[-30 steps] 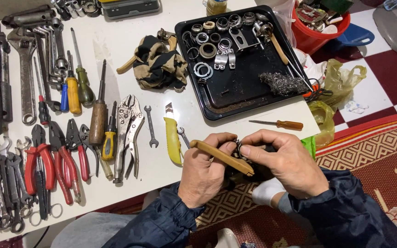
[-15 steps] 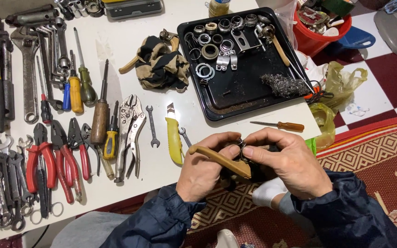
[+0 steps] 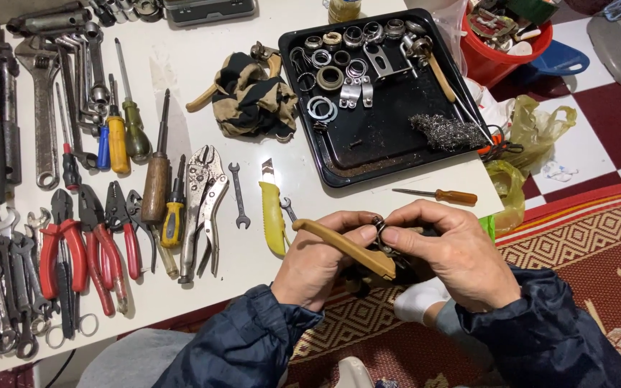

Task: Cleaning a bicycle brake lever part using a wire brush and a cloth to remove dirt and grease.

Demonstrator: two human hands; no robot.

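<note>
**Tan-handled tool and small metal ring, held at desk edge**

Held: tan-handled tool (image 3: 346, 248), carried over the near edge of the white desk (image 3: 203, 86), handle slanting up to the left. Left hand (image 3: 321, 262) wrapped round the handle, grip closed on it. Right hand (image 3: 454, 251) alongside, thumb and forefinger pinched shut on a small metal ring (image 3: 379, 228) at the tool's head. Both hands touching above the patterned rug (image 3: 598, 237).

Just beyond the hands, on the desk: yellow utility knife (image 3: 272, 212), blade pointing away; small orange-handled screwdriver (image 3: 440, 195) lying crosswise near the right hand.

Farther back: black tray (image 3: 389, 144) holding washers, rings, metal brackets and a wad of steel wool (image 3: 445, 131). Camouflage cloth (image 3: 253, 100) bunched left of the tray.

Left part of desk: locking pliers (image 3: 203, 201), small spanner (image 3: 237, 194), wooden-handled screwdriver (image 3: 157, 183), red-handled pliers (image 3: 84, 248), row of wrenches (image 3: 44, 108) laid side by side.

Off the desk, far right: red bucket (image 3: 504, 50) filled with odd parts, standing on red-and-white floor tiles.
</note>
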